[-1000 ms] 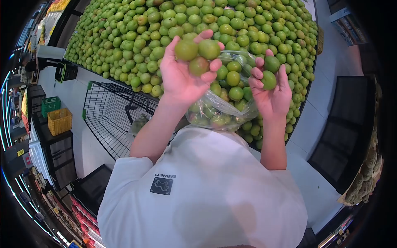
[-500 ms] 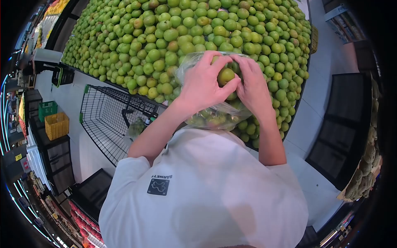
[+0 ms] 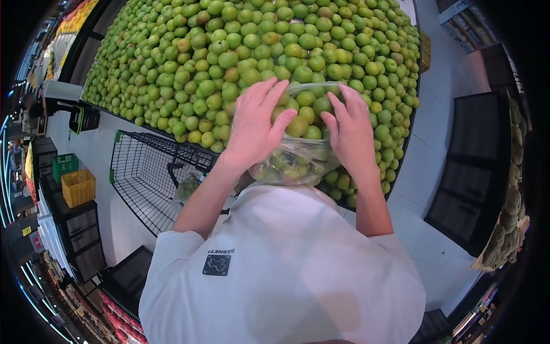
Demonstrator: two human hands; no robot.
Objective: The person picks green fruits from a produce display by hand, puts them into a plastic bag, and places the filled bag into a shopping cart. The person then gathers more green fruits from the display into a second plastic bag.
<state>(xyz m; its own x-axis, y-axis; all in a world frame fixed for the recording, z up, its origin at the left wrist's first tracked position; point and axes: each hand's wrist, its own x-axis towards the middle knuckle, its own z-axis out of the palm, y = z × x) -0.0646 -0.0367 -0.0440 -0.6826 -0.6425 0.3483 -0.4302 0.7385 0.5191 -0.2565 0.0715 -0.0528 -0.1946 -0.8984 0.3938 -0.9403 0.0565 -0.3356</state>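
Left grip (image 3: 255, 125), right grip (image 3: 350, 131) farther apart — clear bag (image 3: 295, 165) between

Bright green fruit (image 3: 172, 86), some blushed yellow or reddish, spreads across the upper centre, with a clear, colourless bag (image 3: 292, 170) below. At lower centre, a white shirt (image 3: 281, 258) bears a dark patch (image 3: 217, 265) with a pale line motif. At left: black-gridded cart (image 3: 152, 175), yellow basket (image 3: 78, 189), green crate (image 3: 65, 165).

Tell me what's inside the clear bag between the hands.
Round green fruit shows in the clear bag, through its film and mouth. Left hand and right hand cover part of each side, hiding what's behind.
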